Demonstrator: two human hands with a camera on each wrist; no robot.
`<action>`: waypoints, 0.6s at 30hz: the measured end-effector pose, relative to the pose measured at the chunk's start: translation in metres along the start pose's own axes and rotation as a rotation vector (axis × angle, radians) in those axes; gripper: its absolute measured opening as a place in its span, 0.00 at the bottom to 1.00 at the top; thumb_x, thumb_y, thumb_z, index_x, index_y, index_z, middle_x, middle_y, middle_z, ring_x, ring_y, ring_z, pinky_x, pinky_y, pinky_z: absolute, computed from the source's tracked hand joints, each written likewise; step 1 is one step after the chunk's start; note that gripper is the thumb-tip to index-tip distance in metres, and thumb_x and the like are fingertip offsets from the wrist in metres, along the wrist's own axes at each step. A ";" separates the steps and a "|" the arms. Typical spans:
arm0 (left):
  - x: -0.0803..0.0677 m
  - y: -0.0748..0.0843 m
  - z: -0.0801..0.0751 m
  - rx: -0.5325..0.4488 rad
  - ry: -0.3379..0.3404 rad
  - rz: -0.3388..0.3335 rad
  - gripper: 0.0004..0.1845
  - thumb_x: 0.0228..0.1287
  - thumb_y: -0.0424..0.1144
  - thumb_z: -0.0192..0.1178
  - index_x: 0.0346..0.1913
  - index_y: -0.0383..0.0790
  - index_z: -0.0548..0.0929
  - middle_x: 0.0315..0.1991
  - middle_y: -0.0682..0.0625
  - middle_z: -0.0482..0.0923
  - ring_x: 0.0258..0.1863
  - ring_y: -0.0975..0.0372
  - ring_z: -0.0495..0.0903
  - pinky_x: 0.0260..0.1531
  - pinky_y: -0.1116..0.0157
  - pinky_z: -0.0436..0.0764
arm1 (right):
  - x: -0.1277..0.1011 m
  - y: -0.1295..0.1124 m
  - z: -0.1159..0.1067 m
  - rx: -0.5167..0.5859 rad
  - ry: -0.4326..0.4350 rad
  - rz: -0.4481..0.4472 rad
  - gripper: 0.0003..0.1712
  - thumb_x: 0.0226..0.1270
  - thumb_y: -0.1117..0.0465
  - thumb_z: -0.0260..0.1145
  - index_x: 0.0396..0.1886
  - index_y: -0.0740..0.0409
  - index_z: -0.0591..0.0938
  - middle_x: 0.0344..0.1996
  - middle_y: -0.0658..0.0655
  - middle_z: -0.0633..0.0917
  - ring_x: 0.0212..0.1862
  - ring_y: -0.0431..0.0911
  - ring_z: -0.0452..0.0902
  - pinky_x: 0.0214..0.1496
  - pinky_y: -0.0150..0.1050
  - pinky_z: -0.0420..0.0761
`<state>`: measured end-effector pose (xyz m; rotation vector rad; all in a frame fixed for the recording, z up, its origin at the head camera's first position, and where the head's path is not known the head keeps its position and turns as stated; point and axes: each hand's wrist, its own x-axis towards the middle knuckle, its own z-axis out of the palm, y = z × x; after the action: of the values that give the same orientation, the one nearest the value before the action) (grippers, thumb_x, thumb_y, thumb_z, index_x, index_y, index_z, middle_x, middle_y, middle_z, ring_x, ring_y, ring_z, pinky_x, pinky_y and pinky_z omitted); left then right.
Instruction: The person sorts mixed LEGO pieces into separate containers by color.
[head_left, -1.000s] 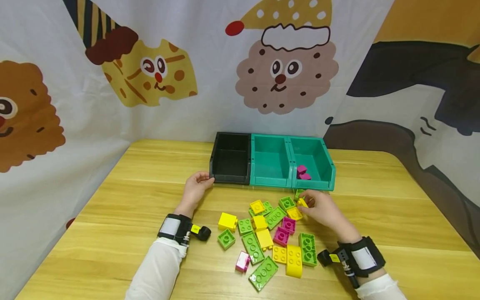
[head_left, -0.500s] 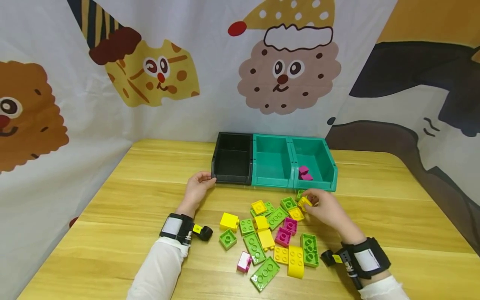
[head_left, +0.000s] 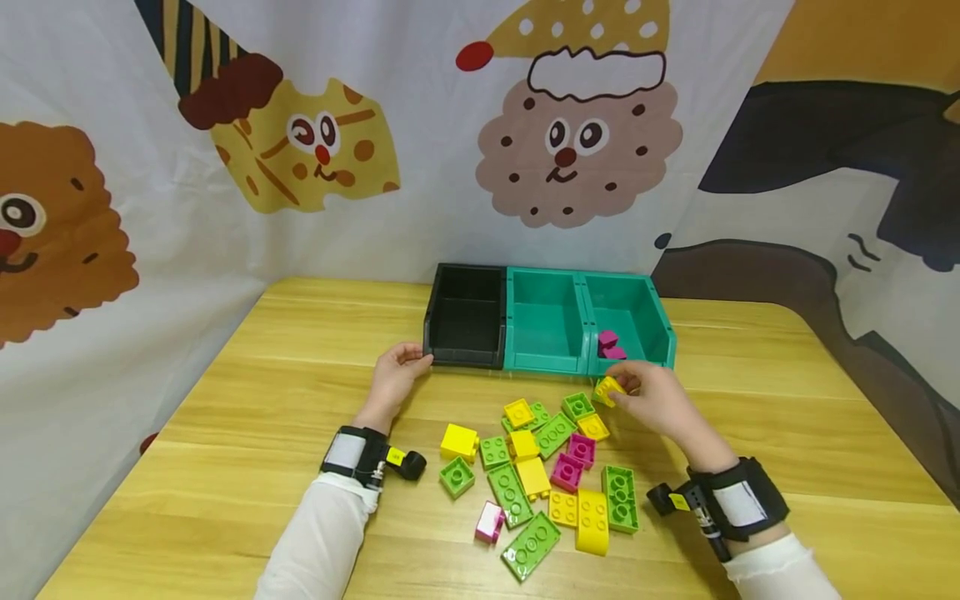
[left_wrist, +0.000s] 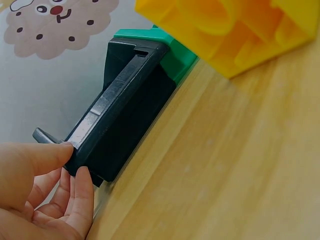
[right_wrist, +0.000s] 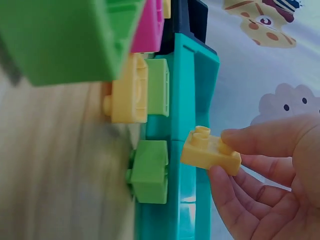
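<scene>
My right hand (head_left: 660, 400) pinches a small yellow toy brick (right_wrist: 210, 152) between thumb and fingers, studs showing in the right wrist view. The brick is held in front of the right teal bin (head_left: 637, 373), above a green brick (right_wrist: 150, 172) that it largely hides in the head view. Two magenta bricks (head_left: 609, 340) lie inside that bin. On the left, my left hand (head_left: 395, 379) grips the front corner of the black bin (left_wrist: 120, 105), thumb on the rim and fingertips against the outside. The middle teal bin (head_left: 547, 364) stands between the two.
Several green, yellow and magenta bricks lie scattered on the wooden table (head_left: 247, 467) before the bins, among them a yellow arched brick (head_left: 592, 521) and a long green brick (head_left: 531, 546). A printed cloth (head_left: 420, 225) hangs behind the table.
My right hand has lifted the yellow brick away from the pile and moved it slightly farther back, toward the right teal bin. My left hand stays at the black bin's corner.
</scene>
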<state>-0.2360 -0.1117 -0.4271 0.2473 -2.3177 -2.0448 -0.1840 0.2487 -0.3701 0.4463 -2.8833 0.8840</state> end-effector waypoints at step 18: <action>0.001 -0.002 0.000 0.011 0.006 -0.004 0.13 0.62 0.32 0.62 0.48 0.30 0.78 0.43 0.43 0.77 0.43 0.58 0.74 0.38 0.74 0.73 | 0.046 -0.037 -0.014 0.011 0.104 -0.035 0.17 0.63 0.68 0.64 0.52 0.67 0.79 0.39 0.66 0.82 0.41 0.57 0.80 0.45 0.52 0.81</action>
<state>-0.2370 -0.1120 -0.4296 0.2582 -2.3275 -2.0300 -0.2169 0.2152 -0.3310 0.4376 -2.7694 0.8908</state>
